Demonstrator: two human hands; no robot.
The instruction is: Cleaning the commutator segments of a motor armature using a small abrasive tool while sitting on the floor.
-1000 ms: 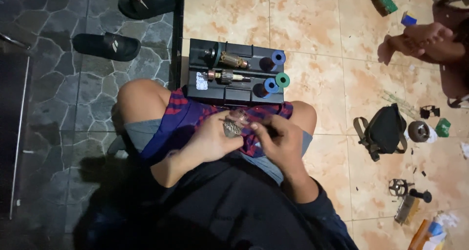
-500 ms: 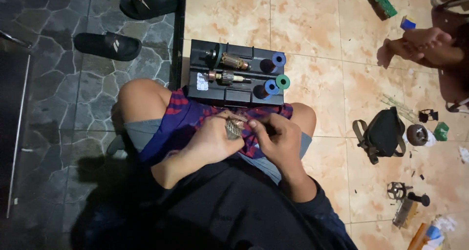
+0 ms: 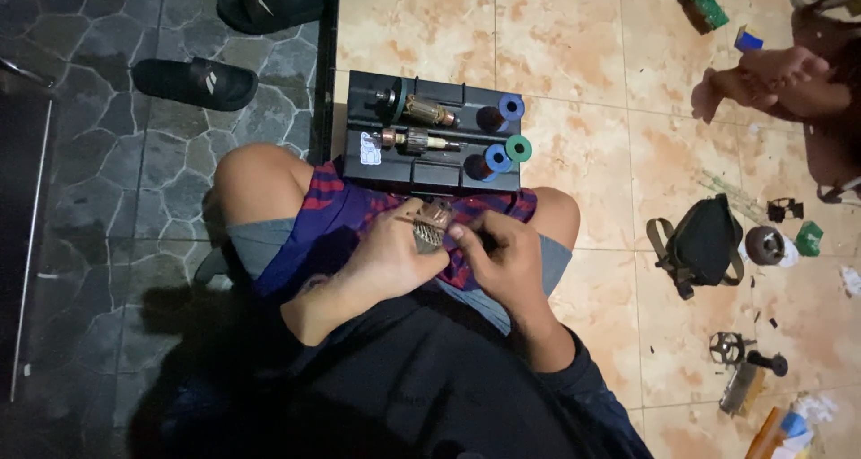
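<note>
Over lap, hands (image 3: 448,257) gripping armature (image 3: 432,223)

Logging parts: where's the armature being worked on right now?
Head view, centre: the armature sits in the left hand over the lap, right hand touching it, just below the black tray.

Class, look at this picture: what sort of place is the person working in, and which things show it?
Probably a home floor used as an informal repair spot: tiled floor, sandals by the edge, and a black tray holding motor armatures and wire spools.
</note>
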